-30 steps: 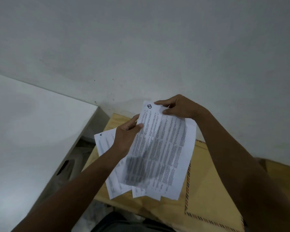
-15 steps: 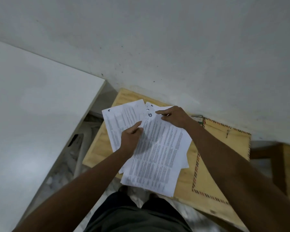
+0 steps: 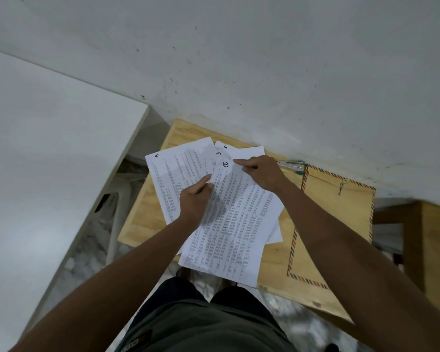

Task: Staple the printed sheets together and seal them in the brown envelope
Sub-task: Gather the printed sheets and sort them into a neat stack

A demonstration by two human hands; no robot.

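Several printed sheets lie fanned on a small wooden table (image 3: 142, 212). The top sheet (image 3: 234, 224), marked 1 in a circle, is held by both hands: my left hand (image 3: 194, 199) pinches its left edge, my right hand (image 3: 261, 171) pinches its top edge. A sheet marked 4 (image 3: 173, 174) lies beneath at the left, and corners marked 3 and 5 peek out at the top. The brown envelope (image 3: 341, 212) with a striped border lies flat at the right. A metal stapler (image 3: 291, 165) rests against the wall behind my right hand.
A white wall (image 3: 239, 59) runs right behind the table. A white board or tabletop (image 3: 48, 161) stands at the left, with a gap down to a marbled floor. A second wooden piece (image 3: 434, 250) is at the far right. My legs are below the table's front edge.
The view has tilted down and the sheets have come lower onto the table. Sheet 4 has spread further left, and the envelope and stapler have come into sight.
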